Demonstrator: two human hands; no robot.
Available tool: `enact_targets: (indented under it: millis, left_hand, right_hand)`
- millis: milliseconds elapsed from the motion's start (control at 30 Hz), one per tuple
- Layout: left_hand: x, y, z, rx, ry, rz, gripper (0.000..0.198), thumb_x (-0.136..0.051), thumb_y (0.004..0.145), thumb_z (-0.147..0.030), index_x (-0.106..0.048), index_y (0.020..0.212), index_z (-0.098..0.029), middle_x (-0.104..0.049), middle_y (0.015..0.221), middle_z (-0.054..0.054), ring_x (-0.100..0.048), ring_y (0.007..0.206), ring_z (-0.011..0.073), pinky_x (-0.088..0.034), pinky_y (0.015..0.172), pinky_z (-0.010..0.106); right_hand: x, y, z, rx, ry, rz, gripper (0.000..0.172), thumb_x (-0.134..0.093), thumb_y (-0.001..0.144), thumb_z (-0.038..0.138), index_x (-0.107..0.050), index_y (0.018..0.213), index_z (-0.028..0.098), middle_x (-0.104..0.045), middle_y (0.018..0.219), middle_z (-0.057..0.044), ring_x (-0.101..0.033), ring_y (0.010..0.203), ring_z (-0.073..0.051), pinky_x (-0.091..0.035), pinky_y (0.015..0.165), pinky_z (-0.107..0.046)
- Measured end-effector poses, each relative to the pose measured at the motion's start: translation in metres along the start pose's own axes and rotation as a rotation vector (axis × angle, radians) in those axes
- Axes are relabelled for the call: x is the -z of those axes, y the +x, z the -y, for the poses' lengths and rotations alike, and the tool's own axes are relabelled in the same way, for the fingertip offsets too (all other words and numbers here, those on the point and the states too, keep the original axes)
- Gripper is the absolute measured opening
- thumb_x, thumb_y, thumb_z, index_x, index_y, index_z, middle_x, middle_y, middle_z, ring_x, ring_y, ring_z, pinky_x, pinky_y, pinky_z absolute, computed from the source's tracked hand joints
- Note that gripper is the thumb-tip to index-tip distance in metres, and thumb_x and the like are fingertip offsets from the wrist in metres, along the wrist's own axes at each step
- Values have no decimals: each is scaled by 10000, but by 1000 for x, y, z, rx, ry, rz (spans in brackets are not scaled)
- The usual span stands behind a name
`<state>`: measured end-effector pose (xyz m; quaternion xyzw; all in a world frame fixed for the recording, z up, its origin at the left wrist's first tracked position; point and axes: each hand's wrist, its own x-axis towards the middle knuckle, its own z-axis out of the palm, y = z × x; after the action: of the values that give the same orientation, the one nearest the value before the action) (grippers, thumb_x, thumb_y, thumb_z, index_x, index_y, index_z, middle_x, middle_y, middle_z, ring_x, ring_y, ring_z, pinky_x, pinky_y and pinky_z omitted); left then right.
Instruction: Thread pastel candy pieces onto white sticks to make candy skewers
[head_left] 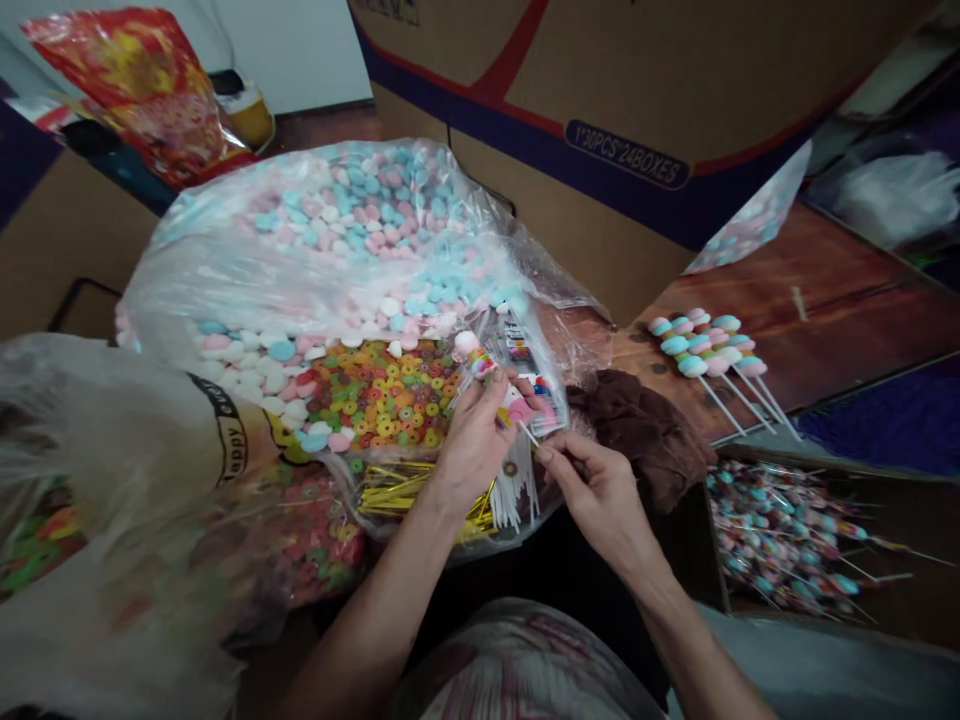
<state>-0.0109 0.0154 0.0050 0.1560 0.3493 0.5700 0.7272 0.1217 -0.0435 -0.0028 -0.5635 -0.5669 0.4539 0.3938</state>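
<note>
My left hand is closed round a candy skewer, with a pale marshmallow and colourful gummy pieces showing above the fingers. My right hand pinches the lower end of its white stick. Beneath my left wrist are gold twist ties, and white sticks lie between the hands. Orange, yellow and green gummy rings are heaped just left of my left hand. Pink, white and blue marshmallows fill the clear plastic bag behind them.
Finished-looking marshmallow skewers lie on the brown table at right. Below, a box holds many wrapped skewers. A brown cloth sits beside my right hand. A large carton stands behind; a plastic bag covers the left.
</note>
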Motion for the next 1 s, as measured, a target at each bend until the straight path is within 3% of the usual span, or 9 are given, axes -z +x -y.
enact_targets:
  millis: [400,600,767,900,1000]
  left_hand:
    - [-1,-9,11,-45,70,53,145,-682,840,-291,-681,867,-148,-701,819,63,-685,844,197,-523,803,319]
    - [3,-16,9,-41,168,40,213,-663,829,-341,-719,830,-135,-729,790,89,-690,884,233,-521,801,317]
    - [7,-18,3,-69,123,45,204,-711,793,-306,-729,922,-149,-740,858,84,-689,891,233,-526,782,312]
    - [9,-27,-13,-24,76,95,238,-759,766,-303,-723,961,-170,-730,912,91,-674,959,243,-513,819,324]
    - [13,-35,-28,-1,12,128,228,-773,749,-264,-706,947,-174,-703,863,81,-666,938,241,-511,795,329]
  right_hand:
    - [-28,10,2,155,56,-126,228,-526,914,279,-573,708,194,-563,688,-3,-490,638,-143,-404,600,-260]
    - [-37,9,5,57,142,-89,251,-529,923,341,-549,718,197,-527,674,7,-456,609,-130,-393,561,-251]
    - [-42,20,10,-49,311,3,323,-547,912,467,-487,720,214,-423,588,46,-366,509,-101,-289,454,-231]
    - [-49,28,27,-147,627,28,412,-599,862,515,-417,645,215,-307,506,90,-226,421,-57,-197,409,-218]
    - [-49,29,37,-122,652,95,385,-592,875,487,-451,655,205,-309,487,95,-219,415,-54,-207,413,-212]
